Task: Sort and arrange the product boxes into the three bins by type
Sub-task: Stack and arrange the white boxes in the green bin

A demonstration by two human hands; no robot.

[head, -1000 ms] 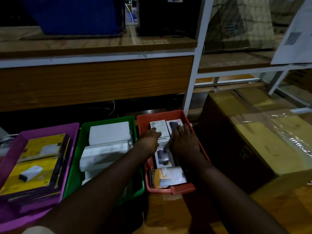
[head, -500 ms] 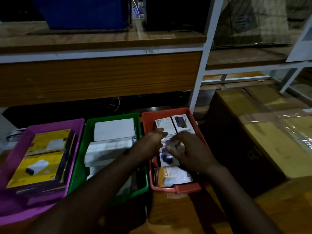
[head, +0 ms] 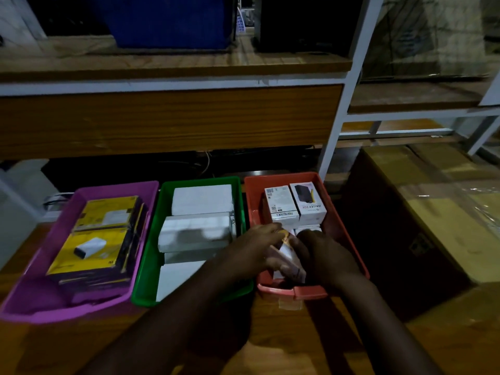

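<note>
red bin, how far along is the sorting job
Mostly done by the look of it. The purple bin holds yellow boxes, the green bin holds white boxes, and two small boxes stand at the far end of the red bin. In hand: left hand and right hand together hold one small box over the red bin. Seating it is what remains; no loose boxes show outside the bins.

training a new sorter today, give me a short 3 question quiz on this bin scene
1. True or false: both hands are over the red bin.
2. Which bin holds the yellow boxes? A green, B purple, C red.
3. Fill in: the plain white boxes sit in the ___ bin.

Key: 1 true. 2 B, the purple bin. 3 green, the green bin.
</note>
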